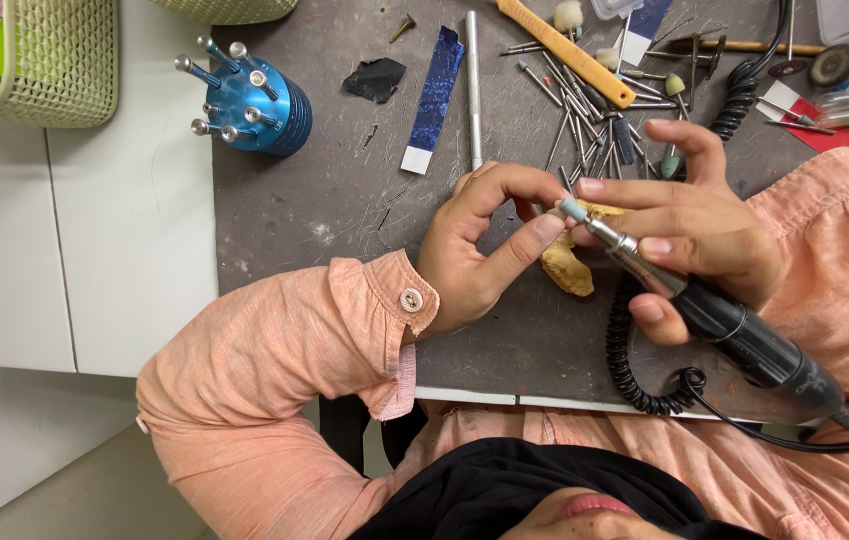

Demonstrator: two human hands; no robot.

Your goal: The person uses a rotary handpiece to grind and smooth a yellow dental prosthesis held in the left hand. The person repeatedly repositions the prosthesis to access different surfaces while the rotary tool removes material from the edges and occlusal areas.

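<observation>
My right hand point(689, 225) grips a black and silver rotary handpiece point(734, 330) like a pen. Its small pale blue grinding tip point(572, 208) points up and left. My left hand point(474, 255) is curled with thumb and fingers pinched together right at that tip. A tan, rough lump point(566, 268) sits between the two hands, held by my left thumb and fingers and partly hidden under them. The tip touches or nearly touches the lump's upper edge. Both sleeves are peach coloured.
The dark grey work mat point(344, 200) carries a blue round bur stand point(254, 100), a blue strip point(434, 95), a thin metal rod point(472, 90), several loose burs point(584, 120), a wooden-handled tool point(564, 50) and the coiled black cord point(634, 370). A mesh basket point(34, 60) stands far left.
</observation>
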